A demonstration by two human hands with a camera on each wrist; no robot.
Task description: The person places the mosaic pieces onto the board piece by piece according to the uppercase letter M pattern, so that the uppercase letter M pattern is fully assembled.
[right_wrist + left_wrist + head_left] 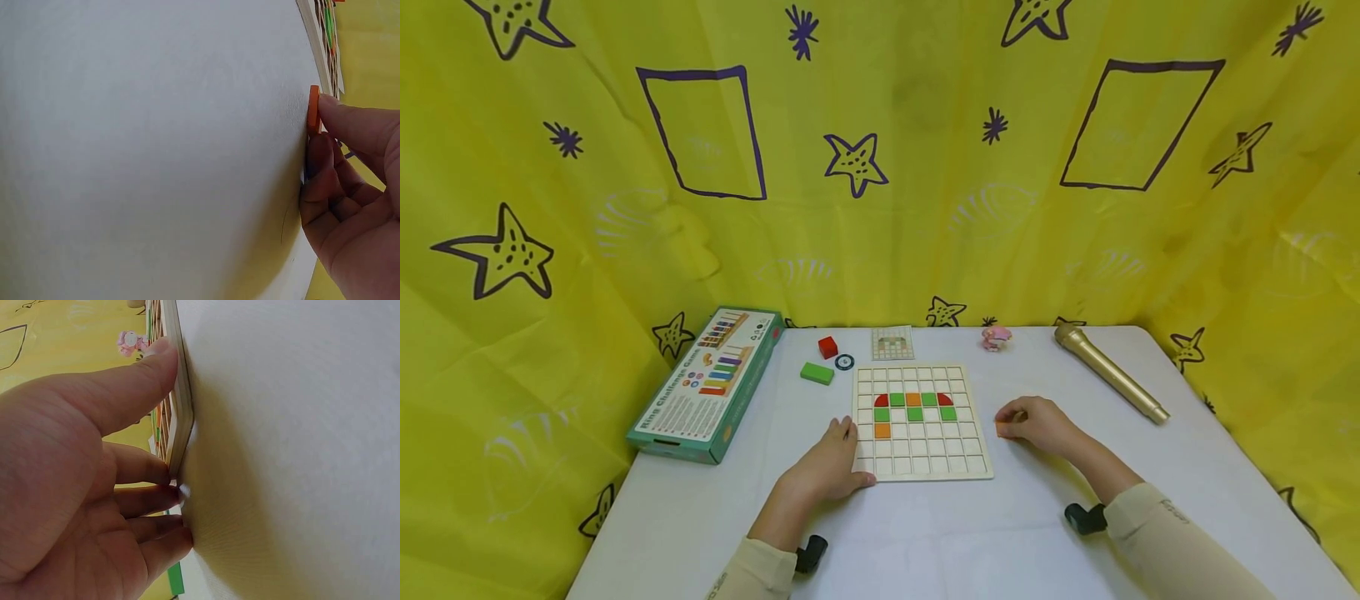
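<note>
A square wooden grid board [934, 477] lies on the white table. Set in its cells are red rounded tiles [945, 400], several green tiles [914, 414] and two orange tiles [882, 431]. At the board's near left corner, my left hand [826, 463] holds it, thumb on the front edge and fingers along the left side; the left wrist view shows the thumb on the board's edge [182, 400]. To the right of the board, my right hand [1039, 425] pinches a thin orange tile [314, 109] between thumb and forefinger, low at the tabletop.
Behind the board lies a small pattern card [892, 342]. A red block [827, 347], a green block [817, 373] and a dark round token [844, 362] are left of it. Farther left is a game box [707, 383]. A pink figure [996, 337] and a gold microphone [1108, 371] lie right.
</note>
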